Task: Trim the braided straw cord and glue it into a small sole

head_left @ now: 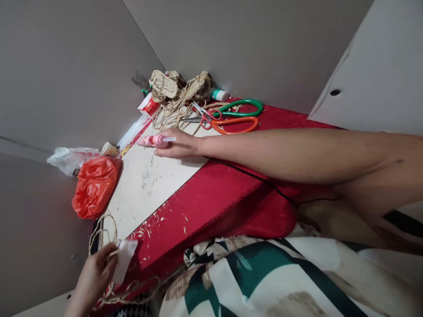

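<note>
A pink glue gun (153,141) is held in the right hand (181,144), its fingers clamped round the body over the white panel (142,198) of the worktop. Its long axis is laid almost level across the view, with a pale glue stick (170,139) protruding at the end toward the wrist; whether the trigger is pressed cannot be told. A small white piece (124,259) is pinched between thumb and fingers of the left hand (95,275), together with a strand of twine (112,300); the grip there is closed on both. The piece is slanted from upper right to lower left — it is placed down and to the left of the glue gun, well apart from it, past the near edge of the panel. By the left hand alone is the piece reached; the orange-and-green scissors (238,119) are found nearer the right, just beyond its wrist.
</note>
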`<move>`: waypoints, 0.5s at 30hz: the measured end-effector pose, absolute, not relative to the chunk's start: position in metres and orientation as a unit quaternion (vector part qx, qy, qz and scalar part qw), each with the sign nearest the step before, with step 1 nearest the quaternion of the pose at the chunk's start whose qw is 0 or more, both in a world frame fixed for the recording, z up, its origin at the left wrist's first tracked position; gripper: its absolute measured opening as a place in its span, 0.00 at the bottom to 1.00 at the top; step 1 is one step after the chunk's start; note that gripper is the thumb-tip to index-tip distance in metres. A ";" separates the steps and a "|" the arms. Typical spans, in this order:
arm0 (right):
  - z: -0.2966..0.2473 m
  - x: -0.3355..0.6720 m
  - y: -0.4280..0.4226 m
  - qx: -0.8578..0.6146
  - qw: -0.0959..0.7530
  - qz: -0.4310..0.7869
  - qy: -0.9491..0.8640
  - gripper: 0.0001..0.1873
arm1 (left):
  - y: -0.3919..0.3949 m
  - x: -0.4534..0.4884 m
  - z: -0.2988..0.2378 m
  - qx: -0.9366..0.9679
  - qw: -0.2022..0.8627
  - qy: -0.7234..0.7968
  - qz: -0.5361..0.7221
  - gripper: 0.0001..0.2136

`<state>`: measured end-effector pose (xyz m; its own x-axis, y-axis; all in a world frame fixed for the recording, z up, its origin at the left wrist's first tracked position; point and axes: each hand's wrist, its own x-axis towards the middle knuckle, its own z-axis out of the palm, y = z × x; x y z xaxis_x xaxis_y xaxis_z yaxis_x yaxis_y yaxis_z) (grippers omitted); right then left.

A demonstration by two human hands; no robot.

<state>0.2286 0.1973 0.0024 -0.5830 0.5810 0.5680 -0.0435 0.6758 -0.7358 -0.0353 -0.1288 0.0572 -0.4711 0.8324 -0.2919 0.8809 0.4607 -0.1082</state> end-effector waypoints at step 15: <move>-0.004 0.235 0.204 -0.162 0.381 0.462 -0.784 0.02 | -0.101 -0.005 0.001 0.583 -0.008 0.793 -0.174 0.13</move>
<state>0.2352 0.2043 -0.0040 -0.6563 0.6072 0.4479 -0.0984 0.5197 -0.8487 -0.0051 -0.1007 0.0011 -0.3193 0.9283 -0.1906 0.9228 0.2588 -0.2853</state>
